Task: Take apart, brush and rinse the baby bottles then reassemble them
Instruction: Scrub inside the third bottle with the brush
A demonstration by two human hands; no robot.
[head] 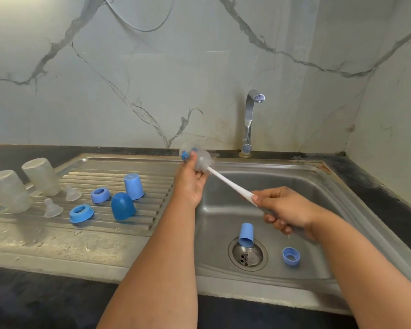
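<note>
Counting around the sink (318, 176): on its left drainboard, two upside-down bottles (42, 176), two clear nipples (73, 193), two blue rings (100, 194), two caps (123, 206). In the basin, one cap (246, 234) and one ring (291, 256). Left hand (191, 179) grips a bottle (195, 157) above the sink's back-left corner. Right hand (286, 211) grips the brush (233, 185) handle, which slants up-left into the bottle.

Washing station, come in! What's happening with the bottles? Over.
Left hand grips bottle. Right hand works brush inside. Cap, ring wait in sink.
</note>
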